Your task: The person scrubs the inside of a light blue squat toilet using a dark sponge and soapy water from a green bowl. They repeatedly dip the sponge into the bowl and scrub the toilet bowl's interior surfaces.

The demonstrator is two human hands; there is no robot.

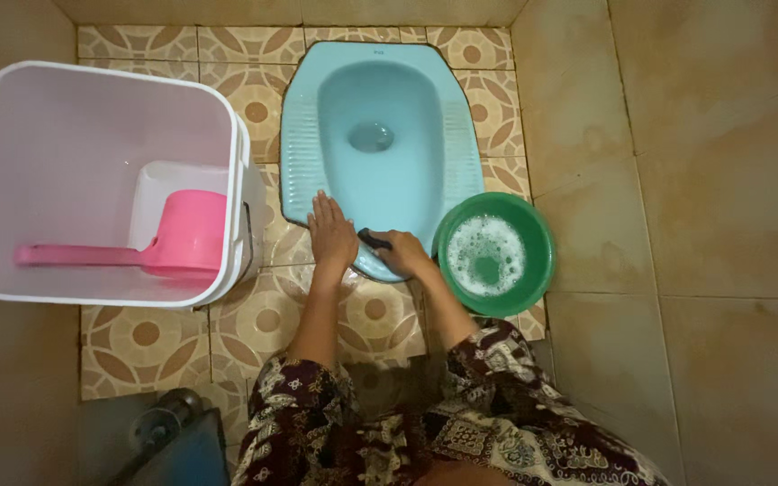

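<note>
Tiled floor; right hand (404,255) grips brush (374,239) beside left hand (330,232).

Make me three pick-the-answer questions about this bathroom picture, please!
1. Where is the scoop? A in the white bucket B in the basin C on the floor
2. What colour is the basin? A pink B green C blue
3. What is the left hand doing? A holding the scoop B dipping in the basin C lying flat on the toilet rim

Answers: 1 A, it lies inside the bucket. 2 B, green, with foamy water inside. 3 C, its palm rests flat on the blue rim, while the right hand grips a dark brush.
</note>
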